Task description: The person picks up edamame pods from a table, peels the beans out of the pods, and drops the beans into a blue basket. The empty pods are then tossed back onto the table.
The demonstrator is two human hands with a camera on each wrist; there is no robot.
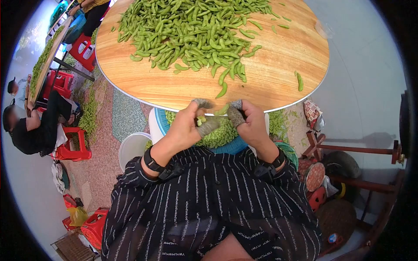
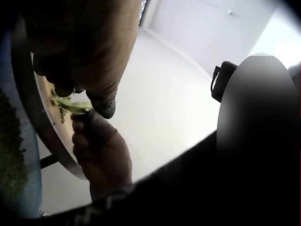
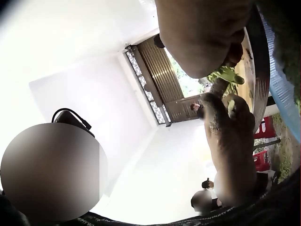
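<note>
Between the hands, just off the table's near edge, is a green edamame pod (image 1: 221, 110). My right hand (image 1: 253, 124) pinches it by one end with thumb and finger; in the right wrist view the pod (image 3: 228, 75) shows below those fingers. My left hand (image 1: 185, 125) is curled close to the pod's other end. Small pale green beans (image 1: 201, 120) are held in the left hand's curled fingers. Grey finger covers (image 1: 209, 126) wrap the thumbs and some fingers. Below the hands, a blue basin (image 1: 162, 121) holds many shelled beans (image 1: 220, 135).
A large pile of edamame pods (image 1: 187, 35) covers much of the round wooden table (image 1: 287, 52). A single pod (image 1: 299, 81) lies at right. A white bucket (image 1: 133, 148) stands left of the lap. Seated people (image 1: 37, 126) and red stools (image 1: 74, 141) are farther left.
</note>
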